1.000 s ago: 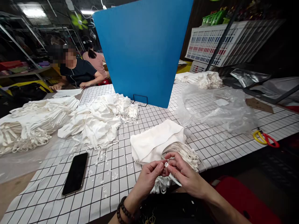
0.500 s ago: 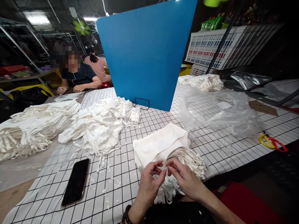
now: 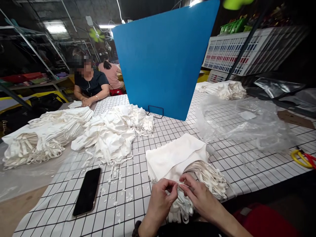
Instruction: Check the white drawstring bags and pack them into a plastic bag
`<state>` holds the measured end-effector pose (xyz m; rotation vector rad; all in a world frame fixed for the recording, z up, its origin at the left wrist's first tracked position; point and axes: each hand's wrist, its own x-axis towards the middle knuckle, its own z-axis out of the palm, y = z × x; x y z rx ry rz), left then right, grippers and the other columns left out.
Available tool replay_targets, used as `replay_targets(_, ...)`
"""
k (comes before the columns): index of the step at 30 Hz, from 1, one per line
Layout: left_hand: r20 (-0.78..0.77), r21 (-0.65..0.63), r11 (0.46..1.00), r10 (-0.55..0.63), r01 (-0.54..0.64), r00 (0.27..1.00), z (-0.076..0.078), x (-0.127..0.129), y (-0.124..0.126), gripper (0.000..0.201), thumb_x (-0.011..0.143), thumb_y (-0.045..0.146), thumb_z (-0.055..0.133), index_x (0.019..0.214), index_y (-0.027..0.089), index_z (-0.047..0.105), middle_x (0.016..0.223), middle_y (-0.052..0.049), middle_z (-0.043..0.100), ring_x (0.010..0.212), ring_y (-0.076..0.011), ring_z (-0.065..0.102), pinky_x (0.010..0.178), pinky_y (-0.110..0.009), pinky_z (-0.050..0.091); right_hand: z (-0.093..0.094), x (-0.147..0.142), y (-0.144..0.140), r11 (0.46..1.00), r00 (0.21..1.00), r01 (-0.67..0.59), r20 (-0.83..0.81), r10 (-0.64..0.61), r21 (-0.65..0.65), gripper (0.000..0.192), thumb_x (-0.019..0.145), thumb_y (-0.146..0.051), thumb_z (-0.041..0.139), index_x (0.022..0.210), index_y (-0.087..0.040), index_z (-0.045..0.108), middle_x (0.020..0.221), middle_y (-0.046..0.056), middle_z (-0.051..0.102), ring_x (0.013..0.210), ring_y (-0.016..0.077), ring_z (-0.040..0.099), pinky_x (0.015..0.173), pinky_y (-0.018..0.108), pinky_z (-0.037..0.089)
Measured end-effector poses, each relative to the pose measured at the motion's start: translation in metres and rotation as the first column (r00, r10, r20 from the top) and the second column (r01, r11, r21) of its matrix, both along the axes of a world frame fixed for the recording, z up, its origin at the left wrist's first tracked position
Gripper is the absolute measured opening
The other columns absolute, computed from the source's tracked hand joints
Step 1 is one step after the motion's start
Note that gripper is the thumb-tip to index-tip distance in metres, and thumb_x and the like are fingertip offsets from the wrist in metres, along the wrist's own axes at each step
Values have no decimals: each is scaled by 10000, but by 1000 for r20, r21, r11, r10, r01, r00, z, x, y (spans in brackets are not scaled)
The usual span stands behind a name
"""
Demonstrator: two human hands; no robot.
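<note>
My left hand (image 3: 160, 199) and my right hand (image 3: 198, 194) meet over the front of a stack of white cloth pieces (image 3: 174, 156). Both are closed in a pinch, fingertips almost touching. Between them runs a short bit of thin white strap (image 3: 182, 184), partly covered by the fingers. More strap loops (image 3: 181, 210) hang below my hands at the table's near edge, and others fan out on the stack's right side.
A black phone (image 3: 87, 192) lies left among white scraps. Heaps of white cloth (image 3: 111, 131) and a folded pile (image 3: 46, 131) stand beyond. A blue board (image 3: 163, 62) rises behind; clear plastic (image 3: 247, 125) and yellow-red scissors (image 3: 302, 159) lie right. Two people sit at the back left.
My fingertips have come together from a loose, parted pose into a pinch on the strap. The view has swung slightly left. The person across the table has drawn their hands together.
</note>
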<state>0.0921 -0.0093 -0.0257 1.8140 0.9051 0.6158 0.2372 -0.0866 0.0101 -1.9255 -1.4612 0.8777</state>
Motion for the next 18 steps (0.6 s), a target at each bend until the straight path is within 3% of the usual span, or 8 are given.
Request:
replay_targets(3,-26,195,980,-21,26,999,-3,3,8,124,860,239,570,814,191,674,766,-26,669,736,-166,607,696,-289,482,0,6,8,999,999,36,1,-36,41,249,913,-348,417,826,-198,596,731,22,624,686,168,569,633,279,407)
replay_targets(5,-20,344,939,-1,8,1000,-7,6,17,128,860,244,574,943,195,657,923,-61,657,899,-210,593,811,-359,489,-4,12,15,992,993,115,-32,-113,60,222,871,-344,479,796,-187,617,746,24,636,701,165,571,633,268,408)
replay_targets(8,-29,511,859,43,-22,999,-15,13,34,399,813,214,615,1206,190,549,1165,-114,563,1100,-266,506,944,-458,447,-18,19,32,971,960,238,-152,-234,9,176,795,-321,536,735,-169,600,658,5,614,604,138,541,562,239,388)
replay_targets(10,-75,549,835,19,25,997,-20,18,45,492,773,167,627,1251,176,513,1175,-120,550,1101,-271,495,942,-469,455,-29,20,44,957,932,286,-221,-288,-43,133,743,-283,549,685,-164,567,572,-15,579,522,115,498,510,223,356)
replay_targets(13,-115,544,834,-35,93,993,-27,23,54,452,754,104,604,1200,158,553,1112,-104,583,1044,-247,515,904,-433,483,-43,17,59,947,911,312,-260,-320,-72,88,690,-230,541,636,-161,546,530,-21,568,499,104,486,504,215,346)
replay_targets(18,-92,543,837,-26,72,995,-32,27,55,361,813,71,549,1141,205,618,1037,-64,627,972,-210,542,850,-378,502,-49,15,69,935,881,344,-315,-354,-89,75,660,-213,538,601,-166,536,517,-22,568,504,102,491,516,214,354)
